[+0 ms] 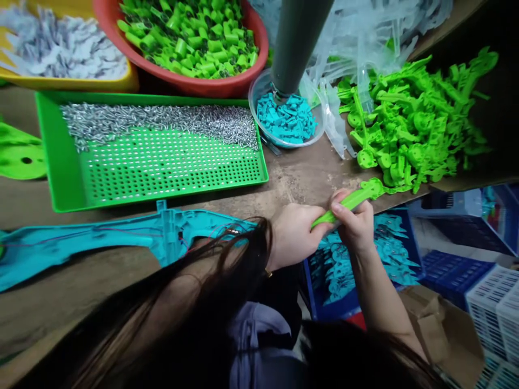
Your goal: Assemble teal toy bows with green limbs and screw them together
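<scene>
Both my hands are closed on one long bright-green plastic part [352, 201], held slantwise over the table's front edge. My left hand [295, 232] grips its lower end. My right hand [357, 222] pinches its middle with the thumb on top. The part's far end, with a rounded knob, comes up to the pile of similar green plastic parts [421, 119]. To the left of my hands lies a long turquoise plastic shell half [121, 233] with a thin red wire along it. Dark hair hangs over my left forearm and hides part of the shell.
A green perforated tray [162, 186] holds many small screws. Behind it stand a red basin [194, 85] of green pieces and a yellow tub [97, 84] of whitish pieces. A clear bowl [253, 100] of turquoise pieces sits below a grey post [298, 43]. Blue crates [458, 273] and a cardboard box [446, 329] are below right.
</scene>
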Action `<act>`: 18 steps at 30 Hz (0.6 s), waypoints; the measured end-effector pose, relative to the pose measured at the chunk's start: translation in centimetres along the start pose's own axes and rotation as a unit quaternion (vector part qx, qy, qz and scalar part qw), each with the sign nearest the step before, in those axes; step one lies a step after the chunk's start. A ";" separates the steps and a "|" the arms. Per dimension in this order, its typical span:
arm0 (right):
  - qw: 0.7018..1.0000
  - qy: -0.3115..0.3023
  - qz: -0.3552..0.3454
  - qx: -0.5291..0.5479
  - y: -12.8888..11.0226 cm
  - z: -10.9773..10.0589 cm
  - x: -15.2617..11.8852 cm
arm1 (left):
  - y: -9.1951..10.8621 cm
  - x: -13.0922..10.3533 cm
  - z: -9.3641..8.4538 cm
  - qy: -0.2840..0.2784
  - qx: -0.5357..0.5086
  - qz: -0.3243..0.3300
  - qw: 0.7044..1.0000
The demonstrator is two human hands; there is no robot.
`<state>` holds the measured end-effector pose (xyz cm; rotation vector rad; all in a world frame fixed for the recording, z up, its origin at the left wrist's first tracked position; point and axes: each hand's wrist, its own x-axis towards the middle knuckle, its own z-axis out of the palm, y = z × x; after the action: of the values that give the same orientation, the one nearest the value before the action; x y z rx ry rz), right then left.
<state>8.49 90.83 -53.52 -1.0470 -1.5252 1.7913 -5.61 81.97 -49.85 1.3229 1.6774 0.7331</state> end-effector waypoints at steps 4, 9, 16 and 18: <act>0.998 0.054 -0.013 -0.006 -1.5 -0.6 1.5 | 0.0 0.3 -0.2 -0.021 0.023 -0.006 0.999; 0.990 0.116 -0.082 -0.014 -1.7 -0.3 2.3 | 0.0 0.6 -1.4 -0.126 0.048 -0.032 0.990; 0.990 -0.132 0.046 0.029 0.3 -0.1 -0.8 | -1.0 0.1 -1.7 -0.149 0.048 0.021 0.987; 0.994 -0.109 -0.001 -0.020 0.7 0.1 -1.6 | -1.1 -0.1 -1.2 -0.131 0.055 0.033 0.989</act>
<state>9.29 89.32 -53.85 -0.8904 -1.6967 1.9332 -7.16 81.63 -50.24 1.4890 1.4852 0.4857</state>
